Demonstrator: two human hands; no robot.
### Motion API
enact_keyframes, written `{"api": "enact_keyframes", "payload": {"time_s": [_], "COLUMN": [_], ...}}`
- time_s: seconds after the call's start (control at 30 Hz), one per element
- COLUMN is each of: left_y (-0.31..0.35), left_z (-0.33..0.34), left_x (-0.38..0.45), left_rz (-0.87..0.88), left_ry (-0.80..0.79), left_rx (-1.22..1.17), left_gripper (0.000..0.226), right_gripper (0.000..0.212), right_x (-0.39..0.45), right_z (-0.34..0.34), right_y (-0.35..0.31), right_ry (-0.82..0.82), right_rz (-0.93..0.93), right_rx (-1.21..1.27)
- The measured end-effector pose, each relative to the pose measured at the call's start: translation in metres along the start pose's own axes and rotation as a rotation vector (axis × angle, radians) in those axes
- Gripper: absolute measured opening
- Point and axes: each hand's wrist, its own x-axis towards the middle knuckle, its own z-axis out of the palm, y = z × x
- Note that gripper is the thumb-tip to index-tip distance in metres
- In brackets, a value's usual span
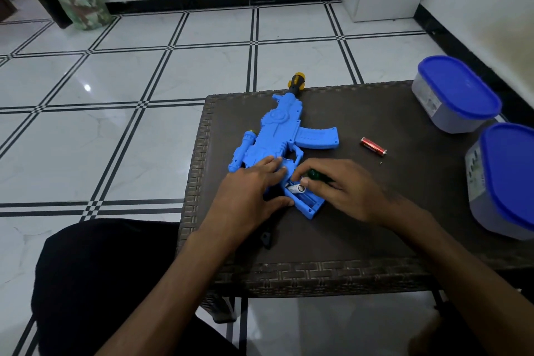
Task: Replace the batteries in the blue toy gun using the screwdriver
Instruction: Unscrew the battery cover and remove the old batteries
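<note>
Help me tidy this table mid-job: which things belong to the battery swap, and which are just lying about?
In use: blue toy gun, white battery in its open compartment, green-handled screwdriver in the right hand, red battery.

Lying about: two blue-lidded containers.

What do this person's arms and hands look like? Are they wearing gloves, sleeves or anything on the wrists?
Both hands, left and right, are bare: no gloves, rings or watch in view. The forearms are uncovered too, with no sleeves visible. A faint dark marking shows near the right wrist.

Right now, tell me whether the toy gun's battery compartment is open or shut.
Open: the battery compartment shows its bare interior, with a white battery at its mouth.
</note>
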Motion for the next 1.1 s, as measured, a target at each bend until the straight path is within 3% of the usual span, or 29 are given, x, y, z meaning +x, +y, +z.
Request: {"api": "enact_keyframes", "payload": {"time_s": [0.37, 0.7, 0.9, 1.1], "left_y": [-0.002, -0.001, 0.000, -0.001], "left_z": [0.000, 0.000, 0.001, 0.001], "left_x": [0.000, 0.000, 0.000, -0.002], "left_rz": [-0.022, -0.018, -0.021, -0.013], "left_ry": [0.005, 0.001, 0.006, 0.036], "left_rx": [-0.021, -0.012, 0.004, -0.001], "left_gripper": [0.060, 0.060, 0.060, 0.059], "right_gripper": [0.004, 0.022, 0.023, 0.025], "right_x": [-0.011, -0.026, -0.025, -0.025], "right_z": [-0.018, -0.064, -0.055, -0.056], "right_y": [-0.011, 0.050, 0.062, 0.060], "right_ry": [0.191, 0.575, 0.504, 0.440], "right_rz": [0.086, 0.654, 0.800, 0.796], "right_rx": [-0.032, -0.282, -0.386, -0.356]}}
